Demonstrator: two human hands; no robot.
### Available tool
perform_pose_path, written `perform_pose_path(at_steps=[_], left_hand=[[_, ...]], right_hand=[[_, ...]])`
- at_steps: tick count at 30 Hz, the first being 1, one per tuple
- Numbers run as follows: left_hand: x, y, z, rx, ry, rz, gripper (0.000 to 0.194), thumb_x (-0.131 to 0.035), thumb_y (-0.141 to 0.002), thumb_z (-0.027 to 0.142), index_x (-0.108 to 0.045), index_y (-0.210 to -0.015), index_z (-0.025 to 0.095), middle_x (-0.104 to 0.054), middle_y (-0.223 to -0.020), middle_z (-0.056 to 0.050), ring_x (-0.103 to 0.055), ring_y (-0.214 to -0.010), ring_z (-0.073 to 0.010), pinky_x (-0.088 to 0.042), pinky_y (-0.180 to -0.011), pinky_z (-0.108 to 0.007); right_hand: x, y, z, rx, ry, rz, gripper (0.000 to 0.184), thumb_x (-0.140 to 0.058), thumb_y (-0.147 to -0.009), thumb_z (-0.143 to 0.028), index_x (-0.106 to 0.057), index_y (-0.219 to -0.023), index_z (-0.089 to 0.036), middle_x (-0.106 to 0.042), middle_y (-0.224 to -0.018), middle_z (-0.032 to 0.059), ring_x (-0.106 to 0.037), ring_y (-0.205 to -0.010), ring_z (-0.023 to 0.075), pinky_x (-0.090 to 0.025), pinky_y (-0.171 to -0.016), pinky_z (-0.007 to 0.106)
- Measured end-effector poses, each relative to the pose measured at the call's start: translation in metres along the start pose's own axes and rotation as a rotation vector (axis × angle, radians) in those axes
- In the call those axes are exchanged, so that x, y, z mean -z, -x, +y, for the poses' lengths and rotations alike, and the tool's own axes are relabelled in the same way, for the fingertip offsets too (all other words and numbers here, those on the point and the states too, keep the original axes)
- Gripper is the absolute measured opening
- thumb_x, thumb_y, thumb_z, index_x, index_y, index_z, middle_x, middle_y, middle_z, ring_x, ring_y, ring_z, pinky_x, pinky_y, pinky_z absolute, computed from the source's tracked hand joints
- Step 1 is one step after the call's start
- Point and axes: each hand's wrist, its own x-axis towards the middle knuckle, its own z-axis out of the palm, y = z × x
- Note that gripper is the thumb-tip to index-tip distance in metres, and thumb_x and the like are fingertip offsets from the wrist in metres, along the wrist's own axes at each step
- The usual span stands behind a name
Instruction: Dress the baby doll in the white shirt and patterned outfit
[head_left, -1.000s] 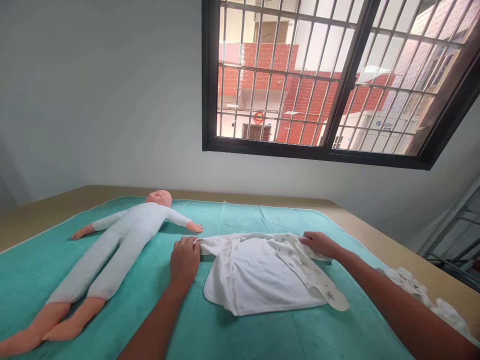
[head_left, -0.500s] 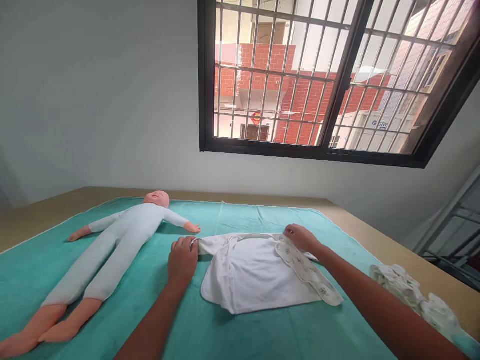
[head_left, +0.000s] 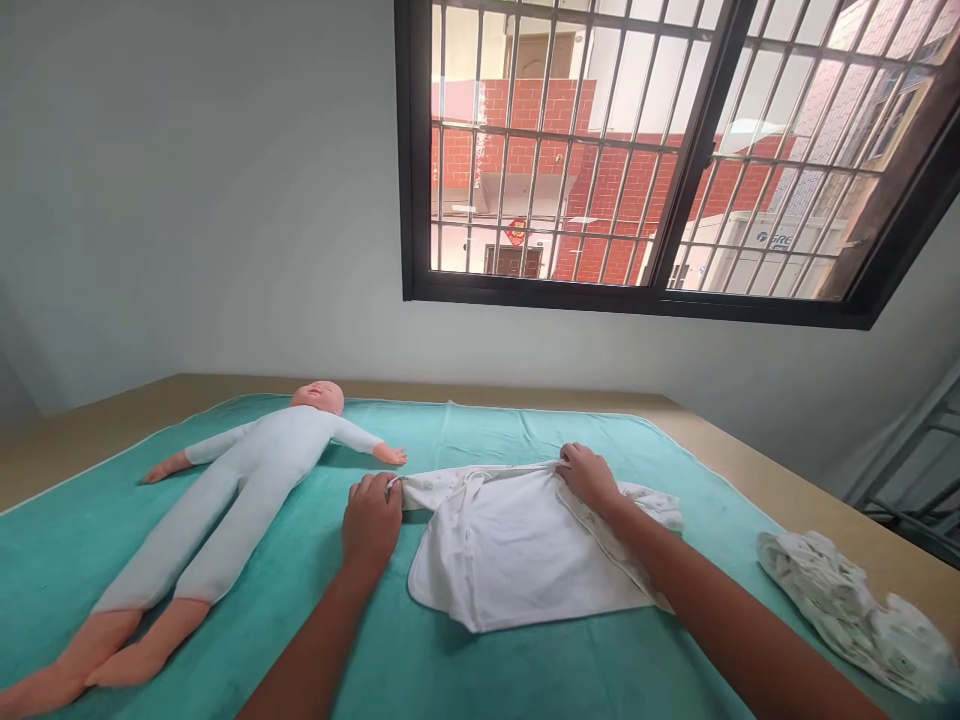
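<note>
A small white baby shirt with a faint print on its sleeves lies spread open on the green cloth. My left hand is closed on the end of its left sleeve. At the top edge, near the collar, the fingers of my right hand pinch the fabric. My right forearm covers part of the shirt's right side, and the right sleeve shows beyond it. To the left, a baby doll in a white body lies on its back, arms spread, one hand close to the shirt's left sleeve.
A crumpled heap of printed white baby clothes lies at the right edge of the cloth. Wooden table edging shows around it. Behind stand a grey wall and a barred window. A metal frame is at far right.
My right hand has shifted slightly left along the shirt's top edge, and more of the right sleeve now shows. My left hand keeps its hold. The view has turned slightly.
</note>
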Motion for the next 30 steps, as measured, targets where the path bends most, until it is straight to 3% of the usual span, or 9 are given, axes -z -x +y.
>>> perform_pose_path(at_steps=[5, 10, 13, 17, 20, 24, 30], left_hand=[[0.002, 0.001, 0.005, -0.036, -0.016, 0.064, 0.024, -0.037, -0.093, 0.024, -0.058, -0.102, 0.018, -0.060, -0.103, -0.010, -0.054, -0.097, -0.0264, -0.045, -0.086, -0.038], [0.001, 0.004, 0.014, -0.159, -0.011, 0.116, 0.028, -0.040, -0.087, 0.017, -0.055, -0.111, 0.019, -0.057, -0.114, -0.011, -0.053, -0.110, -0.0279, -0.043, -0.094, -0.040], [-0.002, 0.004, 0.017, -0.257, 0.021, 0.111, 0.028, -0.040, -0.086, 0.019, -0.054, -0.111, 0.020, -0.058, -0.116, -0.011, -0.052, -0.113, -0.0280, -0.041, -0.097, -0.041], [-0.003, 0.002, 0.012, -0.291, 0.023, 0.121, 0.027, -0.038, -0.087, 0.023, -0.052, -0.109, 0.019, -0.060, -0.116, -0.011, -0.052, -0.113, -0.0283, -0.040, -0.098, -0.042], [-0.004, 0.000, 0.007, -0.309, 0.012, 0.122, 0.027, -0.037, -0.086, 0.024, -0.053, -0.108, 0.019, -0.061, -0.112, -0.011, -0.052, -0.113, -0.0295, -0.040, -0.097, -0.044], [-0.006, 0.000, 0.003, -0.347, 0.036, 0.152, 0.028, -0.038, -0.086, 0.026, -0.053, -0.109, 0.020, -0.062, -0.111, -0.011, -0.052, -0.112, -0.0297, -0.040, -0.097, -0.044], [-0.010, 0.001, 0.007, -0.326, 0.090, 0.105, 0.025, -0.041, -0.084, 0.024, -0.056, -0.104, 0.021, -0.062, -0.112, -0.010, -0.053, -0.113, -0.0289, -0.040, -0.098, -0.043]], right_hand=[[0.002, 0.027, -0.020, 0.140, -0.046, 0.073, 0.042, -0.040, -0.094, -0.026, -0.046, -0.135, -0.020, -0.046, -0.142, 0.0098, -0.041, -0.129, 0.0240, -0.028, -0.107, 0.037], [0.002, 0.064, -0.033, 0.332, -0.099, -0.123, 0.057, -0.032, -0.097, -0.050, -0.039, -0.143, -0.017, -0.037, -0.151, 0.0118, -0.032, -0.139, 0.0262, -0.026, -0.113, 0.044], [0.008, 0.076, -0.037, 0.359, -0.073, -0.111, 0.062, -0.030, -0.097, -0.053, -0.034, -0.146, -0.015, -0.025, -0.156, 0.0129, -0.022, -0.144, 0.0265, -0.020, -0.116, 0.047], [0.026, 0.086, -0.045, 0.371, -0.103, -0.166, 0.059, -0.031, -0.097, -0.052, -0.037, -0.145, -0.017, -0.031, -0.154, 0.0122, -0.025, -0.143, 0.0267, -0.022, -0.115, 0.050], [0.044, 0.105, -0.046, 0.325, -0.181, -0.052, 0.056, -0.033, -0.097, -0.050, -0.038, -0.144, -0.020, -0.031, -0.154, 0.0092, -0.025, -0.143, 0.0247, -0.021, -0.117, 0.048], [0.074, 0.146, -0.017, 0.174, -0.187, 0.115, 0.046, -0.038, -0.096, -0.046, -0.046, -0.137, -0.027, -0.043, -0.148, 0.0041, -0.038, -0.136, 0.0243, -0.028, -0.114, 0.046], [0.111, 0.230, 0.085, -0.127, -0.050, 0.279, 0.043, -0.042, -0.090, -0.046, -0.054, -0.126, -0.026, -0.055, -0.136, 0.0084, -0.050, -0.124, 0.0314, -0.044, -0.101, 0.052]])
